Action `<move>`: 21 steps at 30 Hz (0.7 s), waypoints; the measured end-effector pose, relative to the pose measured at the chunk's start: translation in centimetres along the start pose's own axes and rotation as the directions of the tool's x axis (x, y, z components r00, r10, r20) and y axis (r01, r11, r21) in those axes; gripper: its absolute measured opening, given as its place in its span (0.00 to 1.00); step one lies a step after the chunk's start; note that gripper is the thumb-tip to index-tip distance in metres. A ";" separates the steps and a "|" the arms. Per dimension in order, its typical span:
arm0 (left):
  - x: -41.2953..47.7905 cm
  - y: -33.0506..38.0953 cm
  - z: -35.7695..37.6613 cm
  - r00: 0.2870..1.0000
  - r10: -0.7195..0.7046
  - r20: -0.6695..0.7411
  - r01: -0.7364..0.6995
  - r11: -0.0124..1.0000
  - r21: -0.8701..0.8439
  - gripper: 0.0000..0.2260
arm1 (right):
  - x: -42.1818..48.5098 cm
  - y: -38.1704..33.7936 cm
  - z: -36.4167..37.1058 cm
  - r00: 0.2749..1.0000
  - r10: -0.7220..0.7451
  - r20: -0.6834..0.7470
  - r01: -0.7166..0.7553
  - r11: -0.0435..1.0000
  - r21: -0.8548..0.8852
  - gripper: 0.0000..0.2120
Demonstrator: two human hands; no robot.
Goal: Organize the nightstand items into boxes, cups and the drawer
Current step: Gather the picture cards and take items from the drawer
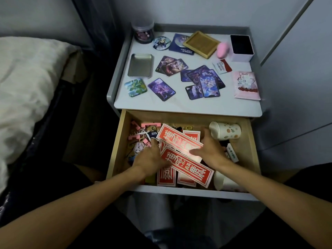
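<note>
In the lower-centre drawer point(116, 151), the right hand point(210, 150) lies spread and the left hand point(150, 155) has an unclear grip on flimsy red paper strips point(188, 168), probably best pinched edgewise.

Two bare hands, the left hand point(150, 156) and the right hand point(211, 150), rest on red paper strips point(186, 165) in the open drawer point(115, 150) of a nightstand point(179, 105) — its top strewn with picture cards point(209, 85), a tin point(141, 66) and a white box point(241, 48).

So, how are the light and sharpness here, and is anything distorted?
Head view: dim, bluish light, soft overall; a pale glare washes the red paper strips beside the right hand; the wide lens bows the nightstand edges.
</note>
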State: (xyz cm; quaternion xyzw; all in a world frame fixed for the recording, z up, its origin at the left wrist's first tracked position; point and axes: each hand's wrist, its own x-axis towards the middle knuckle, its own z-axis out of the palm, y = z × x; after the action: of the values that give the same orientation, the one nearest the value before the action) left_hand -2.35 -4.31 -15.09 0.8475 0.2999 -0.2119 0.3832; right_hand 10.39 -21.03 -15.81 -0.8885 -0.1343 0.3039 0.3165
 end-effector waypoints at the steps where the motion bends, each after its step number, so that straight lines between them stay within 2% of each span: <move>1: 0.1 0.0 0.0 1.000 -0.003 -0.006 0.003 1.000 -0.031 0.33 | 0.0 0.1 -0.2 0.999 0.033 0.031 -0.035 0.995 0.096 0.35; 6: 0.0 0.5 0.4 0.995 -0.103 0.002 0.102 0.982 -0.160 0.36 | -0.6 0.9 -1.8 0.961 0.127 0.247 -0.198 0.935 0.292 0.16; 10: -0.4 0.7 0.8 0.984 -0.176 0.010 0.172 0.945 -0.279 0.37 | -0.8 1.5 -2.6 0.948 0.135 0.289 -0.240 0.899 0.367 0.13; 13: -0.5 0.7 0.8 0.980 -0.198 0.010 0.192 0.932 -0.306 0.40 | -0.9 1.6 -2.9 0.942 0.134 0.308 -0.254 0.884 0.393 0.13; 15: -0.6 0.9 0.8 0.981 -0.192 0.032 0.192 0.933 -0.306 0.38 | -1.1 1.5 -3.0 0.930 0.120 0.348 -0.255 0.892 0.372 0.15; 17: -0.5 1.2 0.7 0.980 -0.196 0.044 0.200 0.928 -0.315 0.37 | -1.4 1.4 -2.5 0.916 0.104 0.388 -0.237 0.919 0.314 0.22; 21: -0.3 1.7 0.6 0.970 -0.235 0.063 0.241 0.887 -0.395 0.33 | -1.8 0.8 -1.3 0.939 0.073 0.337 -0.103 0.992 0.071 0.35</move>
State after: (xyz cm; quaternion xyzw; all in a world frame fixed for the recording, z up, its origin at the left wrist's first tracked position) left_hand -1.52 -5.74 -14.43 0.7069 0.4358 -0.1972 0.5210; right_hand 9.82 -23.06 -14.74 -0.8146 -0.1326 0.4694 0.3138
